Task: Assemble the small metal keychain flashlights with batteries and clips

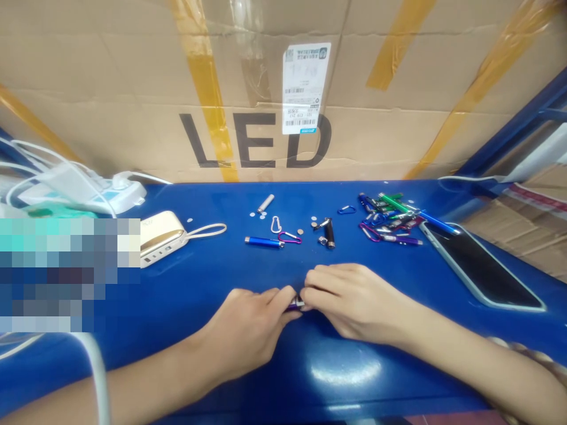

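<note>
In the head view, over the near middle of the shiny blue metal surface [177, 295], the left hand [254, 321] has a narrow grip, pinching a small purple and silver metal thing [296, 303], and the right hand [348, 302] has its fingers pinched on the right end, though they hide most of it. Past the hands lie a shiny blue metal tube [263, 242] and a short black metal tube [329, 234]. The purple thing looks light, hard and a bit slippery, so its sides, close to the ends, seem best to hold.
</note>
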`<move>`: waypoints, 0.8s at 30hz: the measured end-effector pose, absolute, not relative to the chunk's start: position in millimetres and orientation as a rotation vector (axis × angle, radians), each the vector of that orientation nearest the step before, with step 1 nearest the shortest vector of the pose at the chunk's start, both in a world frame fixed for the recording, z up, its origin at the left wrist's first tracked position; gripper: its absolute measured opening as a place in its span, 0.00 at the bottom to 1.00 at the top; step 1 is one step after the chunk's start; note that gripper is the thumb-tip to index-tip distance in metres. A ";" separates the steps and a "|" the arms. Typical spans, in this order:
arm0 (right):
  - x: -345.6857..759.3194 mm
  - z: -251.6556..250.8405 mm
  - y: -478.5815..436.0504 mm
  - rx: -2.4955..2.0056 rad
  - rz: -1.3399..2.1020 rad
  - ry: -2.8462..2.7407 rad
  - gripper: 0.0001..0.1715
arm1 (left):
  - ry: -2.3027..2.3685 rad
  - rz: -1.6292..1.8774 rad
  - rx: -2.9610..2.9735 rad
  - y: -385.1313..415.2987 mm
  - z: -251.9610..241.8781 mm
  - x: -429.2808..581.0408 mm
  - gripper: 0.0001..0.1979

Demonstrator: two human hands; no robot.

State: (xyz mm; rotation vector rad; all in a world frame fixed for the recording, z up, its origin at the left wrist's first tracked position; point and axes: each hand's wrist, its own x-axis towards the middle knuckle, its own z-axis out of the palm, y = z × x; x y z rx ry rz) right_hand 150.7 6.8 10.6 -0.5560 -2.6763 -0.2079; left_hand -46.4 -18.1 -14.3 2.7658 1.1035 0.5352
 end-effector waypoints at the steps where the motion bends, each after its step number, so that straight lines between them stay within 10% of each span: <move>1: 149.8 8.5 5.2 -0.560 -0.187 -2.674 0.20 | 1.087 0.536 2.832 -18.8 -15.0 -45.9 0.13; 18: 146.5 12.0 10.9 -0.817 0.727 -2.381 0.18 | 1.280 0.536 2.492 -16.8 -9.2 -39.4 0.09; 24: 156.1 11.4 39.3 -1.108 0.239 -2.315 0.17 | 1.289 0.903 1.644 -3.6 -4.5 -41.2 0.14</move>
